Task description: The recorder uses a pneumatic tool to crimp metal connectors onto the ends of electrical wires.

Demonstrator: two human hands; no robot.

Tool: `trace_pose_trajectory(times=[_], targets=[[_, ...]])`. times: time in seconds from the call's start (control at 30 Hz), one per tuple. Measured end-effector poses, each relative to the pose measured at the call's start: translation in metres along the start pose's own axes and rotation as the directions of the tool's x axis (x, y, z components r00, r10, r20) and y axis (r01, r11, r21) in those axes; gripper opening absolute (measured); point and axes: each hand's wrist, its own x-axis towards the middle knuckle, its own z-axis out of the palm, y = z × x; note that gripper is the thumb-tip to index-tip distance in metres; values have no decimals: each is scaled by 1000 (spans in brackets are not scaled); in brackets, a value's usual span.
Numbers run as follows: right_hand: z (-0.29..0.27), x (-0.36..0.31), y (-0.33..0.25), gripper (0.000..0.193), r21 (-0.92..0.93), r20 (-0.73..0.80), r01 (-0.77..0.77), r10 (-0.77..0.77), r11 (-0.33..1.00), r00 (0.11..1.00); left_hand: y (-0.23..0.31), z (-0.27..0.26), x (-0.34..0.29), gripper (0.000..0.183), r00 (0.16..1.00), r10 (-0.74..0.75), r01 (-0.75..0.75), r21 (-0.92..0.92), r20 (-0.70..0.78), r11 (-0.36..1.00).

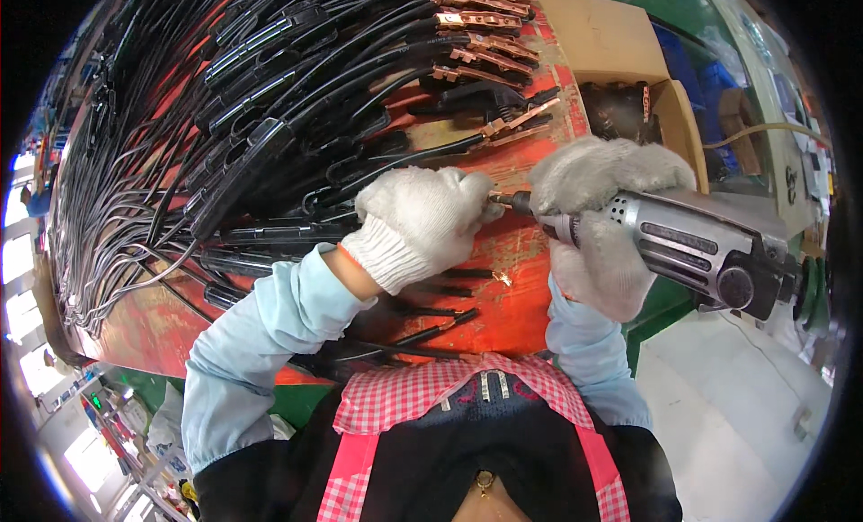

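My left hand point(418, 221), in a white knit glove, is closed with thumb and fingers pinched together over the red worktop. A small copper-coloured piece shows at its fingertips; the rest of what it grips is hidden. My right hand point(607, 203), gloved too, wraps around the front of a silver-and-black power screwdriver point(710, 243), held level. The dark tip of the screwdriver points left and meets the copper piece at the left fingertips. Just beyond my left hand lies a black cable point(431, 151) ending in a copper clamp part point(512, 124).
Black cables with plastic handles point(261, 50) heap over the left of the red worktop point(526, 306). Several copper clamp ends point(481, 20) line its far edge. An open cardboard box point(679, 117) with dark parts stands at the right, near blue bins point(719, 86).
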Motion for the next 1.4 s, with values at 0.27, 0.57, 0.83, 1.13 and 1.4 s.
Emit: trace_pose_trajectory(times=[0.27,0.57,0.83,1.13,1.4], targets=[[3,-9,-3,49,18,-24,-47,47,999,999,-4,4,-4,20,999,25,-25,1,-46,1000],[1,0,-4,39,51,-285,-144,152,988,946,2,4,-1,19,998,-29,30,9,-61,1000],[-126,16,-71,20,-250,-619,-591,343,767,707,-13,-23,13,22,949,66,-92,-71,-309,993],[-302,-31,-47,56,-589,-768,-449,294,-671,569,-27,-5,60,39,890,242,-123,307,-387,944],[-296,-55,57,46,-789,-214,27,315,-614,925,-36,-17,71,42,843,358,-217,355,-402,909]])
